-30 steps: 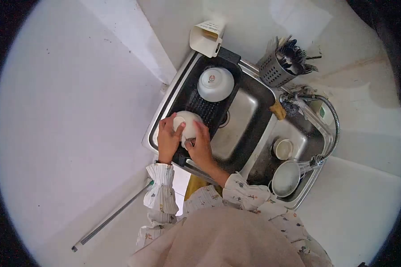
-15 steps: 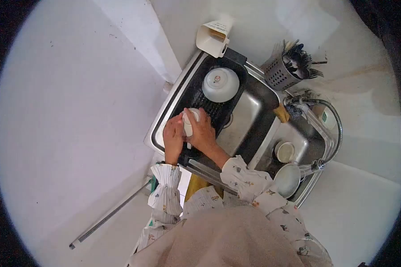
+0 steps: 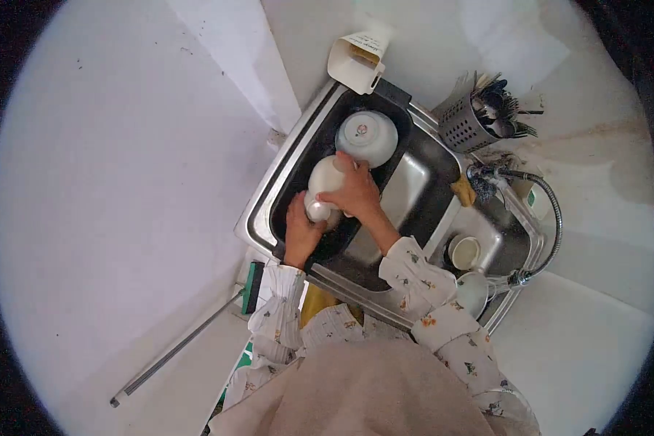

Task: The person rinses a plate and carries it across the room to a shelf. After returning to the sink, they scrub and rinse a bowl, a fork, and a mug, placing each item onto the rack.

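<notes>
Over the black drain tray [image 3: 286, 190] in the sink, my right hand [image 3: 360, 190] grips a small white bowl [image 3: 327, 175], its fingers spread over the far and near sides. Just below it, my left hand [image 3: 303, 231] has its fingers curled around a second white piece [image 3: 318, 210], which looks like a small cup or bowl. My hands partly cover both pieces, and they sit close together or touch. Beyond my right hand, a larger white bowl [image 3: 367, 136] lies upside down in the tray, its base up.
A perforated metal holder [image 3: 463, 127] full of cutlery stands behind the sink. To the right are a flexible tap hose [image 3: 552, 203], a yellow sponge [image 3: 463, 190], a cup [image 3: 463, 251] and a bowl [image 3: 472, 294]. A white container [image 3: 356, 64] sits at the back; a green-headed squeegee [image 3: 252, 288] leans at left.
Both hands were together on white ware at the tray's near end. My right hand has moved away and right with a bowl; my left hand is slightly right, around the other piece.
</notes>
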Demonstrator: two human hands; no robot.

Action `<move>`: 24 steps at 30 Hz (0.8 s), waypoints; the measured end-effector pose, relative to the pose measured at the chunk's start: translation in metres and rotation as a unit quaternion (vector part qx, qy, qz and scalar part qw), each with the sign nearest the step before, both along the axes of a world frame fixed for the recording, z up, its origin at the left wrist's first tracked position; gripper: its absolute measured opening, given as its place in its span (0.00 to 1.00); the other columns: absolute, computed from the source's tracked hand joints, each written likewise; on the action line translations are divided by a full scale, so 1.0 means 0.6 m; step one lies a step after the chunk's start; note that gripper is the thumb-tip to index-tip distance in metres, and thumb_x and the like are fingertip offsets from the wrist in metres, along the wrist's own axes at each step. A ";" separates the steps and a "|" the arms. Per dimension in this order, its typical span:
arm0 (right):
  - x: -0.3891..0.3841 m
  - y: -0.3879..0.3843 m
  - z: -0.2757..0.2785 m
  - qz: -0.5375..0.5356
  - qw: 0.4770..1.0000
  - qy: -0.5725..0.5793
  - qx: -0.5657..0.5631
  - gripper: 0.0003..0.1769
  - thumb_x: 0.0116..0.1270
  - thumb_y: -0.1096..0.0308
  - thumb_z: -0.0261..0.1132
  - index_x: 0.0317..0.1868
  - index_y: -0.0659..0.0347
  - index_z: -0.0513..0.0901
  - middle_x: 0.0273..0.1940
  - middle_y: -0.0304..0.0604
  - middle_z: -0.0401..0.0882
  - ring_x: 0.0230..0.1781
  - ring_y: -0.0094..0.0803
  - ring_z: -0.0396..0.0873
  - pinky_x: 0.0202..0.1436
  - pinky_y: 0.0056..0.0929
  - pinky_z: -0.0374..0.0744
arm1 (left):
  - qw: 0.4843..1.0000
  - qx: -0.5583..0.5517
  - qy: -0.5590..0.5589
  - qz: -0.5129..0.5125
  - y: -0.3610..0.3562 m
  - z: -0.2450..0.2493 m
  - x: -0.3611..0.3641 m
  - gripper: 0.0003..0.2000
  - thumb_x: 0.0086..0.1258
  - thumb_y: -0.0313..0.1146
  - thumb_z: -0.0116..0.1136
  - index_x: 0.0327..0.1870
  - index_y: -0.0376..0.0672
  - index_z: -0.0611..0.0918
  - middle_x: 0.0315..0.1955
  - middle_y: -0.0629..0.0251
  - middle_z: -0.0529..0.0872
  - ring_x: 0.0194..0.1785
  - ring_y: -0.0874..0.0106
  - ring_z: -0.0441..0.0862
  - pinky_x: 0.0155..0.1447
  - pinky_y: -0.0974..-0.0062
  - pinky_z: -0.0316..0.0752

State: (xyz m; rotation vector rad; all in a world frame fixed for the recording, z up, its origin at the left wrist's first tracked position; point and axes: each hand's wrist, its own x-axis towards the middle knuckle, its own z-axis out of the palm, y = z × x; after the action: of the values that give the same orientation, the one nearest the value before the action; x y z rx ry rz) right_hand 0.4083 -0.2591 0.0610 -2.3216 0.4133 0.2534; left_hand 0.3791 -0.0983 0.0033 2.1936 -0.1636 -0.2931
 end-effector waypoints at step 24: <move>0.004 0.009 -0.027 -0.036 0.998 0.047 -0.006 0.57 0.36 0.45 0.74 0.64 0.57 0.55 0.55 0.60 0.63 0.55 0.57 0.68 0.56 0.45 0.70 | 0.964 0.213 -0.139 0.074 -0.035 0.028 -0.016 0.40 0.40 0.44 0.71 0.57 0.38 0.67 0.46 0.49 0.70 0.49 0.51 0.70 0.49 0.59 0.69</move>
State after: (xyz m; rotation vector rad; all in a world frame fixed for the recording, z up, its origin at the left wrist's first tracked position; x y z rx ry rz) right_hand 0.4106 -0.2535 0.0449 -2.3076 0.5441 0.3261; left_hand 0.3695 -0.1195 0.0203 2.6528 -0.0961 0.0771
